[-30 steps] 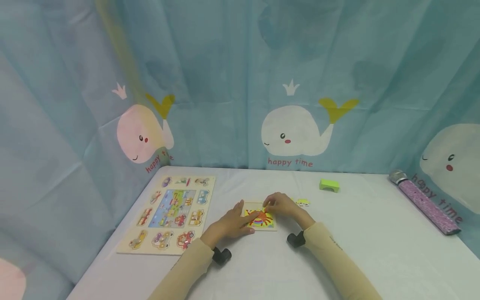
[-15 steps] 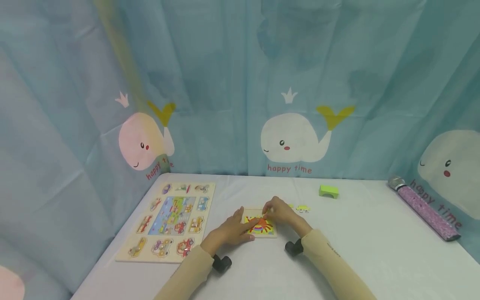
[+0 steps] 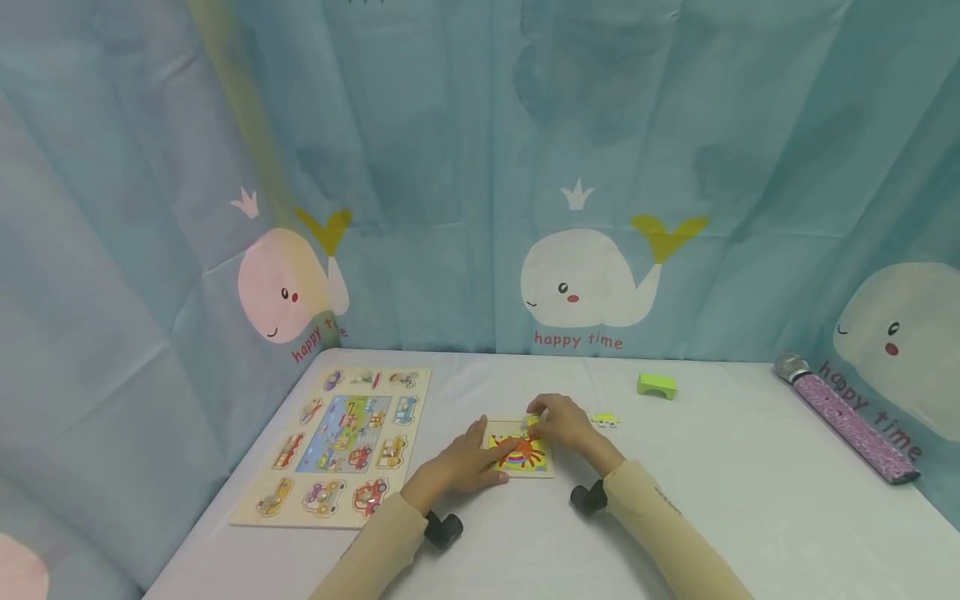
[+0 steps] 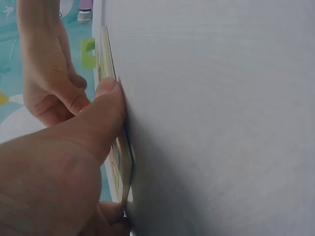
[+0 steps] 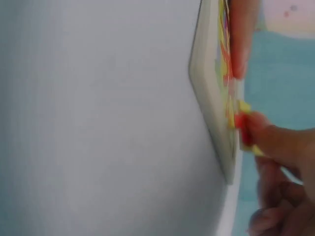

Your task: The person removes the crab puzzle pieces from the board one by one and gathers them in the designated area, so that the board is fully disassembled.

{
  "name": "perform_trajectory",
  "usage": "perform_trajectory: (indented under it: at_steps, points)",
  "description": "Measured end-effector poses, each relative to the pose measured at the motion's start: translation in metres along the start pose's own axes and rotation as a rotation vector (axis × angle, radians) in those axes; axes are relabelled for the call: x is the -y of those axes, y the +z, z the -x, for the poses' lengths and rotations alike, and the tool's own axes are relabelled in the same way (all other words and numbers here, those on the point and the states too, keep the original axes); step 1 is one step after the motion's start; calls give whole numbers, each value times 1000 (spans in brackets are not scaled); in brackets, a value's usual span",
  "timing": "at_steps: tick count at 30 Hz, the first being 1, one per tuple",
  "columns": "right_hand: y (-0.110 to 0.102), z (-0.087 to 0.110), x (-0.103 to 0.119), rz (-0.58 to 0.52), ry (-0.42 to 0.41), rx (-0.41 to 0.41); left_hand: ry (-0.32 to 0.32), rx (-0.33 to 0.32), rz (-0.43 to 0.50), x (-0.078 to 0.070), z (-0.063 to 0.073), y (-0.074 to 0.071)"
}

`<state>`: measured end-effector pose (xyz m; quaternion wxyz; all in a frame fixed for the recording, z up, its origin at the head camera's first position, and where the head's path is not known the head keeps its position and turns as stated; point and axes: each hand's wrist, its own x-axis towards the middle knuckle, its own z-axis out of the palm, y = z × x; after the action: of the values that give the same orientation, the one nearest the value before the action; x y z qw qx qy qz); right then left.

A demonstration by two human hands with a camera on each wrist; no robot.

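Observation:
A small square wooden jigsaw puzzle [image 3: 523,472] with a red crab-like picture on yellow lies on the table. My left hand [image 3: 462,460] rests on its left side, fingers spread. One straight finger lies over the picture, and the thumb [image 4: 109,105] touches the near edge in the left wrist view. At the far right corner my right hand [image 3: 564,423] pinches a yellow and red puzzle piece [image 5: 242,123] between thumb and finger. The piece is tilted against the board's edge. Fingers hide part of the picture.
A yellow puzzle piece [image 3: 606,419] lies right of the right hand. Behind it stands a green arch block [image 3: 657,385]. A large vehicle peg puzzle [image 3: 337,450] covers the left of the table, and a pink glittery microphone [image 3: 855,425] lies far right. A whale-print curtain [image 3: 450,167] hangs behind.
The head view has tipped up slightly, so everything sits lower. Yellow now shows at the right fingertips, where the puzzle piece is lifted at the corner. The left hand stays put.

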<state>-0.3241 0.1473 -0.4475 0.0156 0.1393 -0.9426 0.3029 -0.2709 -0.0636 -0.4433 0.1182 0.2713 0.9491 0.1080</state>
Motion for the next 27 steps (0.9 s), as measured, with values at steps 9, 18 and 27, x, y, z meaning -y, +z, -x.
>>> perform_trajectory:
  at_steps: [9, 18, 27]
  points:
    - [-9, -5, -12, -181, -44, 2, 3, 3, -14, 2, -1, 2]
    - [-36, -4, -19, -309, 121, 18, -26, 17, 20, 1, -1, 0]
    - [-87, 15, -71, -251, 293, -4, -5, 4, 4, 2, 0, -1]
